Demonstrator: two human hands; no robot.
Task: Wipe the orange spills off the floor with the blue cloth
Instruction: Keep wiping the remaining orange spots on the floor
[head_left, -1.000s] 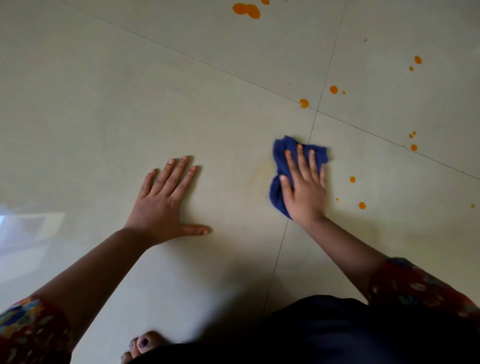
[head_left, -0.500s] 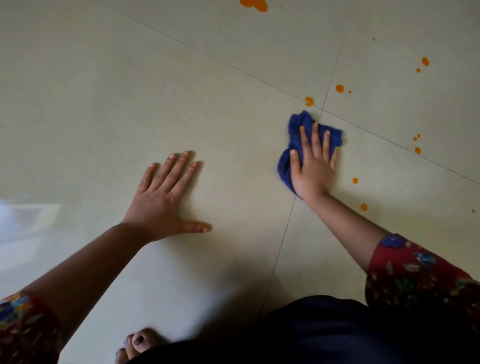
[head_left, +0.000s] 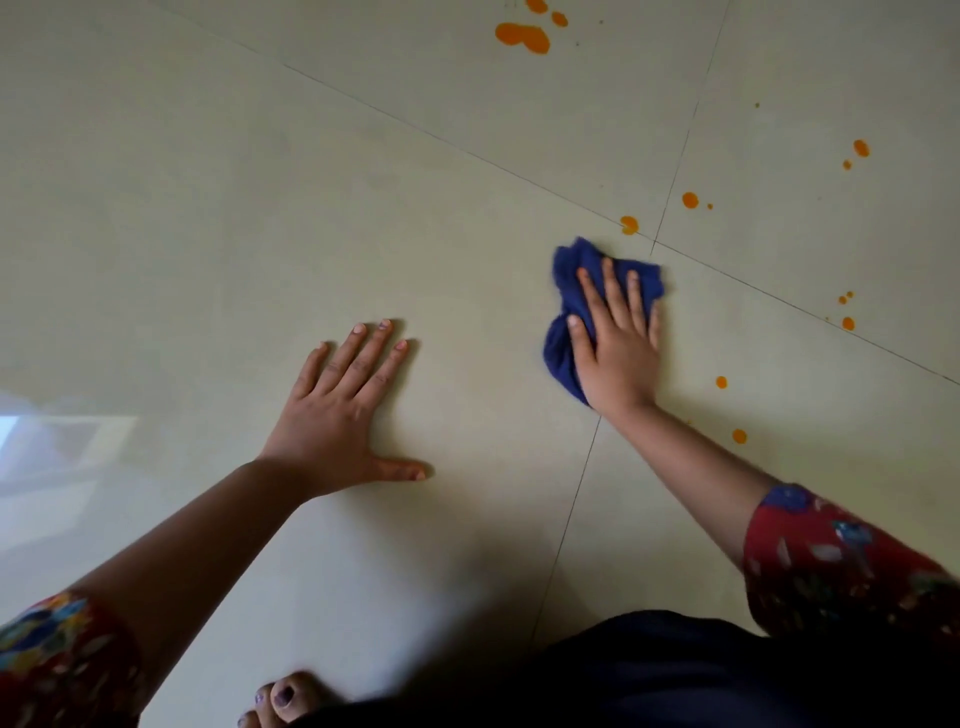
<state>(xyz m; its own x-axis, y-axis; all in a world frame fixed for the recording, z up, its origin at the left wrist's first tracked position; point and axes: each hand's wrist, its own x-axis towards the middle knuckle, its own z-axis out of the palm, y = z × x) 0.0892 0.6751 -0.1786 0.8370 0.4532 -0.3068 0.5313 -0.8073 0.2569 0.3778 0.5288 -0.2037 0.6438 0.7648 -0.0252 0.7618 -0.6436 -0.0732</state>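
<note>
Left: you are bracing on your left hand (head_left: 337, 410), fingers straight and spread, palm flat on the pale glossy tiled floor (head_left: 234, 208), holding nothing. Centre-right: the crumpled dark blue cloth (head_left: 563, 291) is lying bunched on the floor under your right hand (head_left: 618, 353), whose flat, straight fingers are pressing it down. Step in hand, as judged: wiping, partway through. The small round orange drop (head_left: 629, 224) is sitting just beyond the cloth; the next stroke probably needs pushing forward over it. More scattered orange spots (head_left: 721, 382) are waiting to the right.
</note>
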